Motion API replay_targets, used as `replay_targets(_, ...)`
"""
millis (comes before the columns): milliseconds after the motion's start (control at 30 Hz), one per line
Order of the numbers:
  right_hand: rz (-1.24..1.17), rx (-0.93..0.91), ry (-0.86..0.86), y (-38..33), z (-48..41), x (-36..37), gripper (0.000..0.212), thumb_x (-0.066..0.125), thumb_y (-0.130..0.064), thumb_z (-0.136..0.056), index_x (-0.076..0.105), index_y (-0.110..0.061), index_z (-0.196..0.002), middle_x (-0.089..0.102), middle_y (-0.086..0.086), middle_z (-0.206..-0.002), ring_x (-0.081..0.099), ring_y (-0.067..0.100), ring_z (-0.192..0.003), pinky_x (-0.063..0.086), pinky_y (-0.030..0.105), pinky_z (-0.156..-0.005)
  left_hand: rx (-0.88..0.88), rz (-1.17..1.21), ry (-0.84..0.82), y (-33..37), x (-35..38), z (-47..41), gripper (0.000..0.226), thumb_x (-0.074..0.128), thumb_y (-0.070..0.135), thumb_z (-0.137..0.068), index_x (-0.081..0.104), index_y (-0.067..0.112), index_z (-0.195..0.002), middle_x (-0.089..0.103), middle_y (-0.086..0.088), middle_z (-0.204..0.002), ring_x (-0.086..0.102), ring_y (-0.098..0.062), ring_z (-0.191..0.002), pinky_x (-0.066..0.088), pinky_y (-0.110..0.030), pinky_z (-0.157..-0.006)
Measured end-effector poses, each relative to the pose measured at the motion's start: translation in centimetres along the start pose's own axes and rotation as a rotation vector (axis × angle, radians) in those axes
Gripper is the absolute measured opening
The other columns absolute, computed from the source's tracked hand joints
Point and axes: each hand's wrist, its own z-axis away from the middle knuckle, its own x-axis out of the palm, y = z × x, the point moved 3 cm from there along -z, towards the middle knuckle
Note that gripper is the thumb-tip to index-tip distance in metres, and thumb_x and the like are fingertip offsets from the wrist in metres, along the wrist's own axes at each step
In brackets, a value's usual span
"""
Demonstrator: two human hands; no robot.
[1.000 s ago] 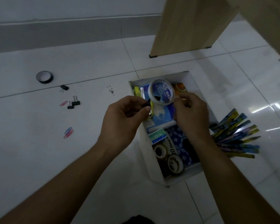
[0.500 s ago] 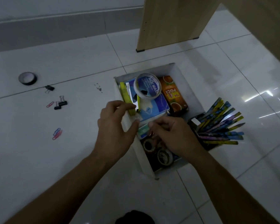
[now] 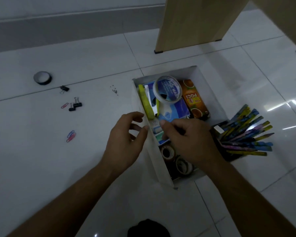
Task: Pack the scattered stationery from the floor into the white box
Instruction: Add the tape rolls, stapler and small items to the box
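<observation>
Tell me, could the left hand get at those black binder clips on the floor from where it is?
Probably yes. The left hand is open and empty at the white box's left wall, and only bare floor lies between it and the binder clips.

Open white cardboard box on pale tiled floor, packed: white tape roll leaning on a blue packet, orange carton alongside. Left hand at the box's left wall, fingers spread; right hand curled inside over small items. Black binder clips and black tape ring lying well apart.
</observation>
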Motion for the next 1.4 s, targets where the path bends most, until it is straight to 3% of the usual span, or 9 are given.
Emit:
replay_targets(100, -0.066, -0.052, -0.015, -2.4, -1.1, 2.4, 0.035, 0.060, -0.035, -0.094, 0.067, -0.017, -0.064, 0.058, -0.016, -0.051, 0.056, 0.002, -0.048, 0.037, 0.010, -0.046, -0.099, 0.009, 0.105, -1.3, -1.8, -0.2, 0.019, 0.058, 0.026, -0.092, 0.057, 0.025, -0.112, 0.062, 0.011, -0.105, 0.060, 0.004, -0.088, 0.049, -0.010, -0.061)
replay_targets(267, 0.025, -0.135, -0.264, -6.6, -4.6, 8.2, 0.015, 0.059, -0.042, -0.090, 0.063, -0.028, -0.087, 0.066, -0.013, -0.076, 0.058, 0.000, -0.058, 0.042, 0.012, -0.053, -0.226, -0.031, 0.285, -4.6, -7.2, -1.3, 0.016, 0.058, 0.024, -0.092, 0.058, 0.024, -0.108, 0.063, 0.012, -0.102, 0.059, 0.005, -0.088, 0.046, -0.007, -0.062)
replay_targets(367, 0.060, -0.096, -0.323, -7.8, -8.1, 12.6, 0.011, 0.062, -0.039, -0.089, 0.059, -0.029, -0.095, 0.061, -0.015, -0.076, 0.057, -0.001, -0.063, 0.040, 0.013, -0.054, -0.301, -0.084, 0.360, -7.2, -10.4, -1.5, 0.017, 0.058, 0.023, -0.092, 0.058, 0.021, -0.109, 0.064, 0.006, -0.104, 0.061, -0.005, -0.090, 0.045, -0.014, -0.067)
replay_targets(467, 0.103, -0.033, -0.375, -8.1, -11.6, 18.0, 0.019, 0.062, -0.028, -0.089, 0.058, -0.020, -0.106, 0.065, -0.002, -0.095, 0.063, 0.017, -0.085, 0.052, 0.026, -0.071, -0.377, -0.139, 0.409, -9.8, -13.1, -1.4, 0.022, 0.057, 0.019, -0.092, 0.057, 0.016, -0.114, 0.061, 0.000, -0.112, 0.061, -0.005, -0.086, 0.055, -0.021, -0.072)
replay_targets(567, 0.298, -0.036, -0.476, -7.6, -14.1, 23.0, 0.040, 0.061, -0.026, -0.091, 0.048, -0.012, -0.126, 0.052, 0.014, -0.125, 0.056, 0.030, -0.107, 0.049, 0.034, -0.085, -0.394, -0.162, 0.461, -11.4, -15.0, -1.4, 0.024, 0.057, 0.016, -0.092, 0.056, 0.014, -0.116, 0.059, -0.002, -0.114, 0.059, -0.002, -0.078, 0.044, -0.002, -0.052)
replay_targets(667, 0.455, -0.076, -0.492, -6.9, -15.7, 26.2, 0.048, 0.058, -0.036, -0.093, 0.043, -0.016, -0.134, 0.040, 0.016, -0.135, 0.047, 0.035, -0.118, 0.047, 0.039, -0.088, -0.402, -0.208, 0.509, -12.4, -16.6, -1.8, 0.024, 0.058, 0.019, -0.091, 0.057, 0.018, -0.115, 0.060, 0.001, -0.114, 0.057, -0.002, -0.080, 0.038, -0.003, -0.054)
replay_targets(900, 0.657, -0.323, -0.443, -6.1, -16.6, 28.5, 0.031, 0.055, -0.030, -0.092, 0.057, -0.007, -0.112, 0.049, 0.018, -0.119, 0.047, 0.034, -0.110, 0.043, 0.035, -0.072, -0.435, -0.194, 0.535, -14.1, -17.9, -2.8, 0.032, 0.059, 0.017, -0.091, 0.053, 0.015, -0.122, 0.058, -0.002, -0.118, 0.057, -0.012, -0.090, 0.042, -0.021, -0.075)
replay_targets(1067, 0.734, -0.485, -0.408, -6.5, -17.9, 28.4, 0.027, 0.052, -0.022, -0.088, 0.056, -0.004, -0.107, 0.056, 0.020, -0.107, 0.055, 0.035, -0.098, 0.035, 0.032, -0.065, -0.432, -0.213, 0.504, -14.7, -18.1, -3.4, 0.032, 0.059, 0.016, -0.091, 0.054, 0.014, -0.123, 0.058, -0.004, -0.120, 0.055, -0.011, -0.090, 0.041, -0.022, -0.077)
replay_targets(1400, 0.456, -0.326, -0.390, -6.7, -20.3, 27.9, 0.018, 0.061, -0.031, -0.082, 0.058, -0.015, -0.088, 0.054, 0.008, -0.101, 0.056, 0.027, -0.085, 0.043, 0.031, -0.068, -0.410, -0.293, 0.402, -15.0, -18.1, -3.3, 0.029, 0.059, 0.016, -0.091, 0.057, 0.015, -0.120, 0.057, -0.003, -0.121, 0.054, -0.010, -0.093, 0.041, -0.020, -0.080)
